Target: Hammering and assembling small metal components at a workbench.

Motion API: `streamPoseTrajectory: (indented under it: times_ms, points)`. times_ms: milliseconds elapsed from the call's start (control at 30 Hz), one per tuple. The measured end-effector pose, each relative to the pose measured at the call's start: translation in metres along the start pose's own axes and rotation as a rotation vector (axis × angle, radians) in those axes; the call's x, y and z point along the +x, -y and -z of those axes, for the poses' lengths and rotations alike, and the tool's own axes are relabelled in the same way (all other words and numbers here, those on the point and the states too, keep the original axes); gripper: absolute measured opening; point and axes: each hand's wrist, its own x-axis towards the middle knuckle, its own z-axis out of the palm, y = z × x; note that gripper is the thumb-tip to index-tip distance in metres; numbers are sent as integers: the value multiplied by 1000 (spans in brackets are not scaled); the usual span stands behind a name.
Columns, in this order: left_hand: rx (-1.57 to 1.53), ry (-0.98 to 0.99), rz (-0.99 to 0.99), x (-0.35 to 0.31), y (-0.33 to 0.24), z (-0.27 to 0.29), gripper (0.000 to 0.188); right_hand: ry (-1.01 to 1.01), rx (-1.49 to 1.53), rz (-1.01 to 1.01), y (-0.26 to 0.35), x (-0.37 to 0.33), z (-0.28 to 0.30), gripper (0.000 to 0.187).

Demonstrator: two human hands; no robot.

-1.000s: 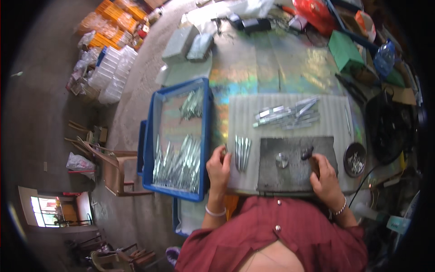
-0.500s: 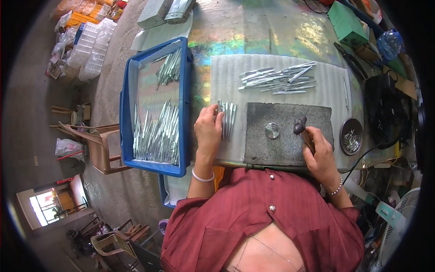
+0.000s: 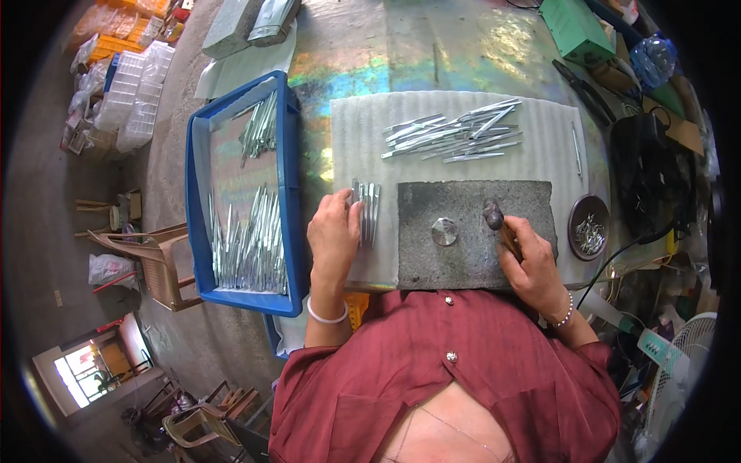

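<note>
My right hand (image 3: 532, 262) is closed round the handle of a small hammer (image 3: 493, 215), its dark head over the grey stone slab (image 3: 476, 266). On that slab, left of the hammer, lies a round faceted metal disc (image 3: 444, 231). My left hand (image 3: 333, 238) is at the left end of a short row of slim silver metal pieces (image 3: 370, 216), thumb and fingers closed on the endmost piece, which they partly hide. Beyond the slab, a loose pile of similar metal pieces (image 3: 455, 133) rests on a white foam sheet (image 3: 359, 116).
At left stands a blue tray (image 3: 293, 193) holding many slim metal pieces. A dark round dish (image 3: 576, 247) of small metal bits sits right of the slab. Pliers (image 3: 584, 92), a green box (image 3: 577, 32) and a black cable (image 3: 617, 272) lie further right.
The whole view has shifted, so the table and both hands appear further left. Against the slab and the row of pieces, my hands have hardly moved; the hammer stays in my right hand.
</note>
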Motion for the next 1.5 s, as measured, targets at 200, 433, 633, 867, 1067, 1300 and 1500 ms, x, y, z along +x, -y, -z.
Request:
streamPoseTrajectory:
  times_ms: [200,433,633,867,1067,1300,1500]
  points:
    - [-109,-45,-45,24,-25,12,19,23,150,-84,-11,4,0,29]
    - [-215,-37,-229,118,-17,-49,15,8,172,-44,-11,4,-3,27]
    - [-141,185,-235,133,-16,-52,16,19,135,-82,-10,3,3,31]
    - [-166,-75,-185,93,-38,0,13,-43,285,-106,-11,-5,8,29]
    - [-588,-119,-81,14,-49,52,5,-401,28,-197,-31,-20,64,25]
    - [-362,74,-222,-38,-70,73,9,-426,-358,-415,-86,-45,114,25]
    - [-393,54,-293,-40,-79,60,15,-383,-689,-375,-104,-49,107,24]
